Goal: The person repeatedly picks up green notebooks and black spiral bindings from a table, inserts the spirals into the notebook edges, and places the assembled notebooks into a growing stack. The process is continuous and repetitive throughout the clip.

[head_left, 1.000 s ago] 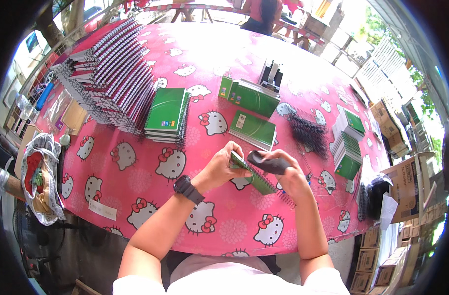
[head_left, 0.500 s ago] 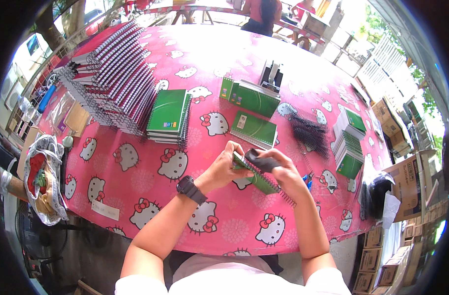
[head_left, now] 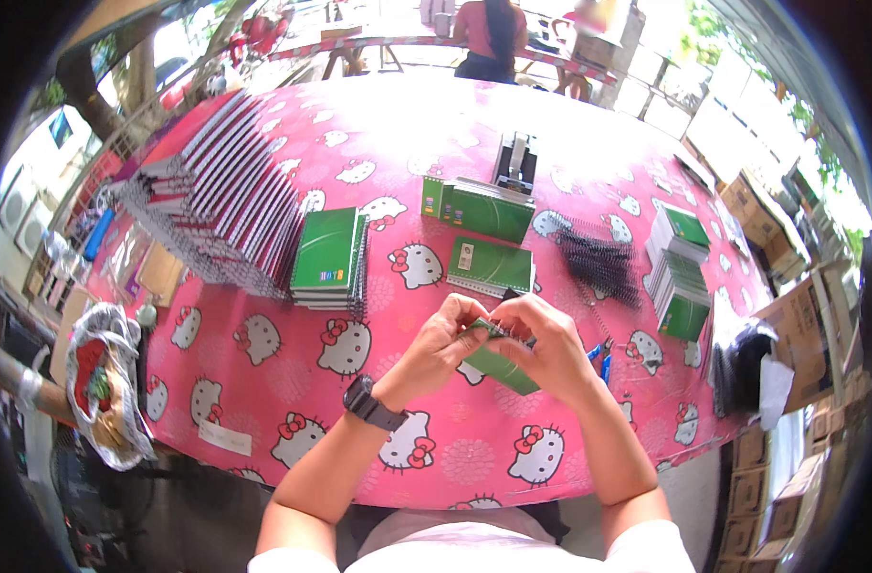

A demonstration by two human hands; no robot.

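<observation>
In front of me, my left hand (head_left: 447, 342), with a black watch on its wrist, pinches a small green notebook (head_left: 504, 369) held at a tilt. My right hand (head_left: 543, 346) closes its fingers on the dark spiral coil (head_left: 520, 337) along the notebook's edge; most of the coil is hidden by the fingers. A dark tip shows just above the fingertips, too little to name. Just beyond the hands lies a stack of green notebooks (head_left: 491, 265) with punched edges. Blue-handled pliers (head_left: 605, 359) rest beside my right forearm.
Spiral notebooks (head_left: 231, 205) rise in a tall stack at left, next to green bound ones (head_left: 327, 250). More green notebooks (head_left: 474, 207) stand before a black device (head_left: 517, 164). Black coils (head_left: 598, 263) and another notebook pile (head_left: 682, 286) lie right. A bag (head_left: 106, 387) hangs at the left edge.
My right hand has moved up and left along the notebook's edge, closer to my left hand. The black object in its fingers is now mostly hidden, and the coil's trailing end no longer shows.
</observation>
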